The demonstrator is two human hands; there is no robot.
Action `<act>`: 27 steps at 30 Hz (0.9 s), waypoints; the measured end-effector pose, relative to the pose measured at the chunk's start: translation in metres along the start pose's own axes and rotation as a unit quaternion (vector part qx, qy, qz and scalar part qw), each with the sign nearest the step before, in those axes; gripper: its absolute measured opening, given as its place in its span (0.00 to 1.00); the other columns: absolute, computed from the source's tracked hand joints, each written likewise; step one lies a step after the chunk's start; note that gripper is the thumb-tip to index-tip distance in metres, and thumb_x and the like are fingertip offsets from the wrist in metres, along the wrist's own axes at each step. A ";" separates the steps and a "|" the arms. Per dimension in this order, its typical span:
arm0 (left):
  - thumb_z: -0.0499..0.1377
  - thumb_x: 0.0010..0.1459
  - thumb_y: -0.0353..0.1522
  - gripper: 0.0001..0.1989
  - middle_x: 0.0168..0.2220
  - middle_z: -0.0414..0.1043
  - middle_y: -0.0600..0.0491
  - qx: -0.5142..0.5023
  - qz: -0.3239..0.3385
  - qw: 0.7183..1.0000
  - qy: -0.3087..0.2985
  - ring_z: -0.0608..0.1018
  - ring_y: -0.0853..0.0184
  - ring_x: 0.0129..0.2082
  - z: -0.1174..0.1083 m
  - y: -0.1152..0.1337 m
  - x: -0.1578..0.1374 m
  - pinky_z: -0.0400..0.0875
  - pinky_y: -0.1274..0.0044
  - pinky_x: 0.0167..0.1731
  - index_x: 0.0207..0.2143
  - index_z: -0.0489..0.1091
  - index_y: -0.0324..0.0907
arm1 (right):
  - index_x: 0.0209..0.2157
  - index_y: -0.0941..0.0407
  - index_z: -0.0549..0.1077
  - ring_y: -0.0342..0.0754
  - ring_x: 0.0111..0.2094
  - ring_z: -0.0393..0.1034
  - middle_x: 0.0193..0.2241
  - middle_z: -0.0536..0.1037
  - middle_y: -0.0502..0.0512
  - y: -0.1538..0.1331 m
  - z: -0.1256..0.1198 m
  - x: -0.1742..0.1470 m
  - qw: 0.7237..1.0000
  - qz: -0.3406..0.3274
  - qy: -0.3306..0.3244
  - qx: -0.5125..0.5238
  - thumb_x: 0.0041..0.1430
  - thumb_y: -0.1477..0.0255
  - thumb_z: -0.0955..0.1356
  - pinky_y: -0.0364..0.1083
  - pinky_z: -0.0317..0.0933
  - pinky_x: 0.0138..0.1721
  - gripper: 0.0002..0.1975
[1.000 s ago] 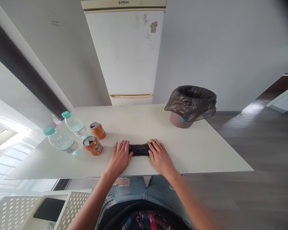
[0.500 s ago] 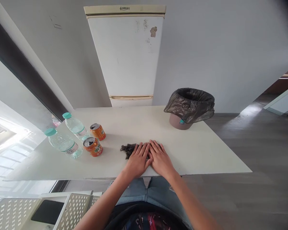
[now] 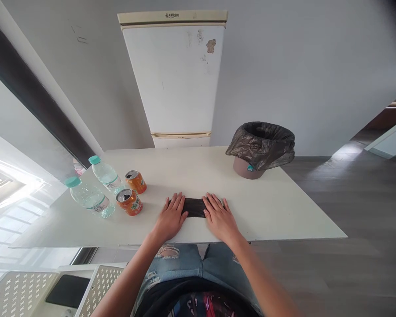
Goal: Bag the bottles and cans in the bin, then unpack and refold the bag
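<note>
A folded black plastic bag (image 3: 194,208) lies flat as a strip on the white table (image 3: 273,215), near its front edge. My left hand (image 3: 170,216) presses on the bag's left end, palm down with fingers stretched out. On the right end rests my right hand (image 3: 219,216), also flat and open. Between the two hands the middle of the strip shows smooth; its ends are hidden under my fingers.
Two orange cans (image 3: 130,202) stand left of my hands, beside two clear bottles with green caps (image 3: 87,198). A brown bin lined with a black bag (image 3: 260,145) stands at the back right. Behind the table is a white fridge (image 3: 174,79). Perforated baskets (image 3: 16,290) sit lower left.
My left hand has slid left along the black bag to its end, away from my right hand. The crumpled left end is now covered and the middle shows flat. My right hand has stayed put.
</note>
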State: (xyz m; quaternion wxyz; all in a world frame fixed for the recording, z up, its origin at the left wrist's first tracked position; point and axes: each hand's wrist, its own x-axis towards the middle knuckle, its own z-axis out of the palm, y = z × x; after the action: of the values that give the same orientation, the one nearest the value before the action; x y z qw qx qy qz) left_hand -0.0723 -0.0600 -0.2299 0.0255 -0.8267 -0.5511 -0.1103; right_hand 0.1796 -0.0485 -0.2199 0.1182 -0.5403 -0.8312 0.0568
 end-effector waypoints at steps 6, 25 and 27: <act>0.47 0.78 0.44 0.33 0.77 0.52 0.44 -0.075 0.038 0.996 -0.005 0.55 0.52 0.78 -0.005 -0.020 -0.006 0.55 0.54 0.74 0.78 0.47 0.43 | 0.76 0.54 0.56 0.57 0.78 0.45 0.77 0.54 0.57 0.005 -0.001 0.000 0.998 0.019 0.026 0.061 0.79 0.59 0.52 0.66 0.44 0.76 0.32; 0.63 0.67 0.35 0.23 0.56 0.71 0.45 -0.188 0.014 0.981 0.033 0.74 0.53 0.56 -0.031 -0.004 -0.009 0.71 0.58 0.60 0.62 0.64 0.46 | 0.31 0.51 0.59 0.62 0.55 0.73 0.43 0.80 0.61 0.016 -0.019 -0.002 0.860 0.117 0.120 0.482 0.62 0.55 0.73 0.62 0.65 0.58 0.21; 0.62 0.66 0.32 0.16 0.51 0.71 0.46 -0.181 0.010 0.983 0.033 0.74 0.53 0.52 -0.034 -0.002 -0.009 0.72 0.59 0.55 0.55 0.65 0.45 | 0.35 0.51 0.63 0.58 0.55 0.74 0.46 0.81 0.58 0.006 -0.028 -0.006 0.736 0.135 0.111 0.654 0.61 0.57 0.75 0.58 0.66 0.57 0.19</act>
State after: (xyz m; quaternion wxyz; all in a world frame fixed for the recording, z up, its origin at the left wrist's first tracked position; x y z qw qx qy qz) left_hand -0.0829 -0.0731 -0.1991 -0.1055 -0.8190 -0.5124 -0.2359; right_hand 0.1947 -0.0525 -0.1948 0.5248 -0.4389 -0.4886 0.5414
